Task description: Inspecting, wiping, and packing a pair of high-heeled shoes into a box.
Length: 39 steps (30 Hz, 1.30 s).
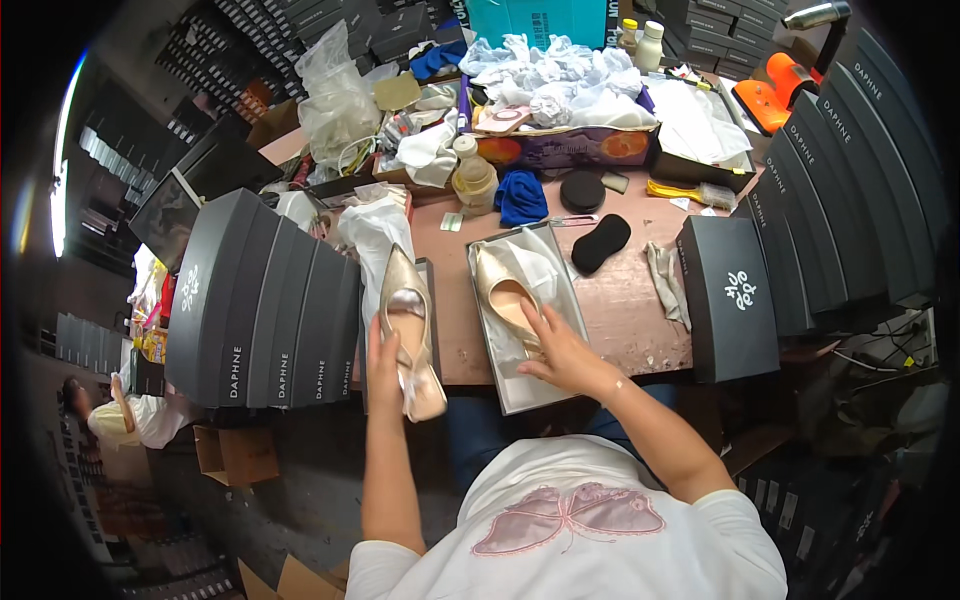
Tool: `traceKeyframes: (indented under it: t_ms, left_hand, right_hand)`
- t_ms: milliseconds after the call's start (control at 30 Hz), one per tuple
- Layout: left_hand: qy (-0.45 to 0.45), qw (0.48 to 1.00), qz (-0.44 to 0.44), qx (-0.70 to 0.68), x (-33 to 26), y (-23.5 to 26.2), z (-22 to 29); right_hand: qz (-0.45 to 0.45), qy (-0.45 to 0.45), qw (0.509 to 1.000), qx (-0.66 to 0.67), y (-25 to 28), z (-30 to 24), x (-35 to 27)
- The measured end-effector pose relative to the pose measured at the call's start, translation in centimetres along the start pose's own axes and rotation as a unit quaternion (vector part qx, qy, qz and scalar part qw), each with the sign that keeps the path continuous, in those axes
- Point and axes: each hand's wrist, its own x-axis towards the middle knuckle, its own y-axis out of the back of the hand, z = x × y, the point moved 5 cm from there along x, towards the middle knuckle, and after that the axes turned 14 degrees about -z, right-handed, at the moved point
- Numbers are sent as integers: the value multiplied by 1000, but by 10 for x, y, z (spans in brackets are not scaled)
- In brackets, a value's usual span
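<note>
Bench: cluttered pinkish worktable [640, 300], dark shoebox stacks on both sides, tissue heaped at the back.
Left hand [385, 360]: I see it closed around a pale gold pointed shoe [408, 320], held over the table's near edge.
Right hand [560, 350]: fingers spread flat, pressing the second shoe [505, 290] into the open box [530, 395].
Doing it well: I'd judge the boxed shoe should lie snug to one side, paper smooth, leaving room alongside.
</note>
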Motion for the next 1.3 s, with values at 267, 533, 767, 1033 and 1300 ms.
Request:
traceKeyframes:
  t_ms: [267,533,767,1033,1300]
  left_hand:
    - [-110,987,-43,108,-8,-23,-8]
    - [55,936,-55,-344,-28,-93,-61]
    - [58,898,-117,-420,-45,-79,-52]
    - [90,921,-126,-358,-46,-96,-55]
    - [58,969,-99,-219,-59,-97,-80]
  right_hand:
    - [57,-15,905,422,3,28,9]
    - [-47,72,967,241,18,-46,-10]
    - [33,10,959,-281,-22,33,62]
    - [133,126,970,161,42,-68,-9]
    - [-4,215,976,-23,7,-79,-25]
